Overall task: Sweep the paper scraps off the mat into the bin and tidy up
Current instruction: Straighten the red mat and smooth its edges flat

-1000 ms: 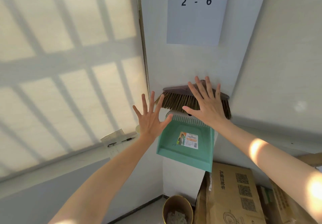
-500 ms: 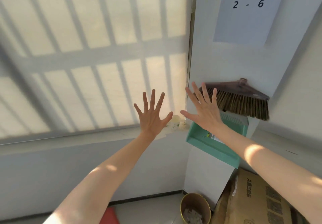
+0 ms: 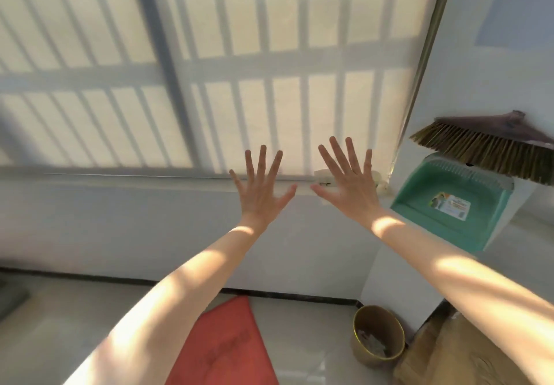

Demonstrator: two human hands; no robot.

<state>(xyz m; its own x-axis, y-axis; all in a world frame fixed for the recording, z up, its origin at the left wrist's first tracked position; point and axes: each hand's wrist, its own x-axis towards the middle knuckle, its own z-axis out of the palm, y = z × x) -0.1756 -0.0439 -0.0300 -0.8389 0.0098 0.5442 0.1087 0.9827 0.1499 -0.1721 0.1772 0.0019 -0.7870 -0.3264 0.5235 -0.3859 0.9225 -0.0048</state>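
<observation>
Filling most of the view, a sunlit blind [image 3: 209, 63] striped with bar shadows above a pale wall [image 3: 120, 228]. Lying on the floor below, partly hidden under the arms, a red mat [image 3: 227, 345], its visible part showing no scraps. Leaning at the lower right corner, a cardboard box [image 3: 467, 354]. Hanging high on the right, away from both hands, a green dustpan [image 3: 449, 201] with a brown broom head [image 3: 491, 147] just above and overlapping its top edge. Standing on the floor just right of the mat, a small round bin [image 3: 378, 336] with what looks like crumpled paper inside. Reaching forward side by side in mid air, left hand [image 3: 262, 192] and right hand [image 3: 349, 186], backs to the camera, every finger fanned wide, thumbs nearly meeting, holding nothing and touching nothing. Judging from the put-away tools and the filled bin, probably at the closing show of empty hands. Doing it well: keeping both palms flat and fully splayed, level with each other, centred in view, clear of the broom bristles, steady long enough to be read as empty.
</observation>
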